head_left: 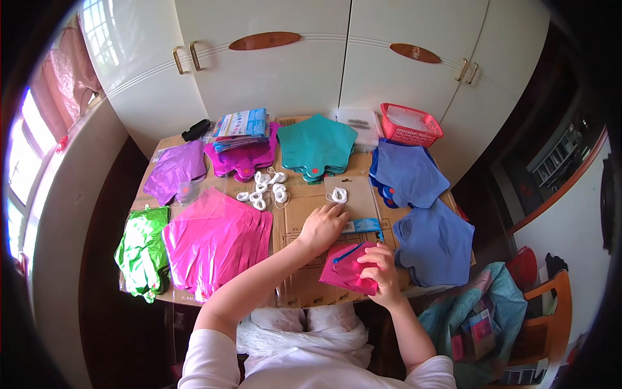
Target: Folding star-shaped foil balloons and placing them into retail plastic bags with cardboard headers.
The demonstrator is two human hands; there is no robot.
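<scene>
My right hand (382,272) grips a folded pink foil balloon (343,269) near the table's front edge, its fingers bent over the right side. A thin blue straw-like strip (348,253) lies across the top of that foil. My left hand (324,227) rests palm down just left of it, fingers stretched forward over a clear plastic bag (363,194). Right beyond those fingertips sits a small coil of white string (338,195). A blue printed card (363,225) shows between my two hands, partly covered by the left one.
Stacked flat foil balloons ring the cardboard-covered table: green (144,243), pink (217,240), purple (176,170), teal (317,144) and blue (434,246). Several white string coils (259,200), printed cards (241,129) and a red basket (411,124) lie farther back. White cabinets (272,71) stand behind.
</scene>
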